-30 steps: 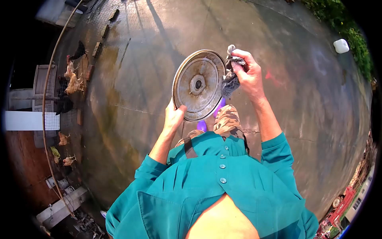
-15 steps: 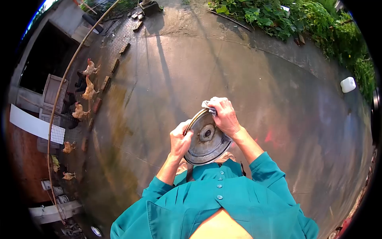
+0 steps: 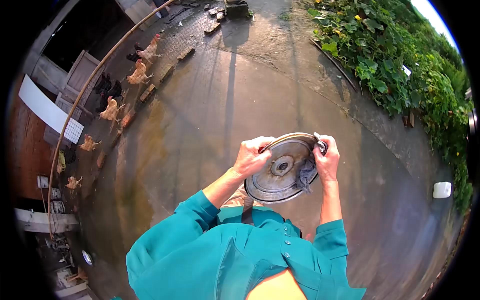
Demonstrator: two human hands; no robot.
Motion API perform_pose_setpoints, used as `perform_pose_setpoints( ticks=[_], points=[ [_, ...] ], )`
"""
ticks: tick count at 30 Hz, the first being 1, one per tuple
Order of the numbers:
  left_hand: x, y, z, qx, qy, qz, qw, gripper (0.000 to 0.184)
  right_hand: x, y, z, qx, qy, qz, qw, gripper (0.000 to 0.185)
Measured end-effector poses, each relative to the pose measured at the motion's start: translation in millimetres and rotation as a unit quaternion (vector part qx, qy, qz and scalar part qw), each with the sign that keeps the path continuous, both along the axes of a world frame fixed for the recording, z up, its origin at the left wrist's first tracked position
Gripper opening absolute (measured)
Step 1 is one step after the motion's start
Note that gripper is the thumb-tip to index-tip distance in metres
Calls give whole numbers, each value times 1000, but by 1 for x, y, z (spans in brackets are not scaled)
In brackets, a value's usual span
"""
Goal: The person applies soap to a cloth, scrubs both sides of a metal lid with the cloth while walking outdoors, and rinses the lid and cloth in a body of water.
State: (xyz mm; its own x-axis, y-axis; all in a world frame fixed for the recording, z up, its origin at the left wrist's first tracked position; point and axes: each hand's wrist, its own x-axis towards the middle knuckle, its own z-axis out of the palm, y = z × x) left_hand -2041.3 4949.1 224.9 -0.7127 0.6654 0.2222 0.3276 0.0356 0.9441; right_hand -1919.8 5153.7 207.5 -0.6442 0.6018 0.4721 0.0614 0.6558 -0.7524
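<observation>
A round, worn metal pot lid (image 3: 267,184) is held up in front of my body, its face with the central hub turned towards me. My left hand (image 3: 252,159) grips the lid's upper left rim, thumb on the near face and fingers behind. At the opposite rim, my right hand (image 3: 327,157) is closed around a grey rag (image 3: 305,176) pressed over the edge. Part of that rag hangs down across the right side of the lid. The fingers of my right hand are partly hidden by cloth and rim.
Wet concrete ground (image 3: 200,165) spreads around me. Several chickens (image 3: 137,73) stand at the left behind netting with a bent pole (image 3: 80,95). Leafy plants (image 3: 385,65) line the right, with a white jug (image 3: 442,190) on the ground near them.
Both hands and the lid have shifted right in view as the camera turned. My right hand has moved down the right rim, and more of the rag now hangs over the lid's face.
</observation>
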Motion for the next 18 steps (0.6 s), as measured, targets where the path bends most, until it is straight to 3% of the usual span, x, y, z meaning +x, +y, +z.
perform_pose_setpoints(
  ticks=[4,5,7,12,15,18],
  points=[
    [-89,57,39,-13,63,3,998,31,-80,62,-6,-156,11,-43,987,18],
    [-108,67,42,-15,66,14,998,31,-100,75,-19,-118,46,-74,989,17],
    [-145,87,46,20,-7,65,998,31,-126,100,-39,-181,34,-105,977,17],
    [-223,144,56,42,8,129,991,31,-222,162,-57,-308,89,-48,946,18],
    [-263,192,50,128,-58,222,965,31,-283,203,-68,-345,138,-25,928,18],
    [-302,242,55,174,-21,250,952,32,-346,271,-57,-333,71,8,940,16]
  ],
)
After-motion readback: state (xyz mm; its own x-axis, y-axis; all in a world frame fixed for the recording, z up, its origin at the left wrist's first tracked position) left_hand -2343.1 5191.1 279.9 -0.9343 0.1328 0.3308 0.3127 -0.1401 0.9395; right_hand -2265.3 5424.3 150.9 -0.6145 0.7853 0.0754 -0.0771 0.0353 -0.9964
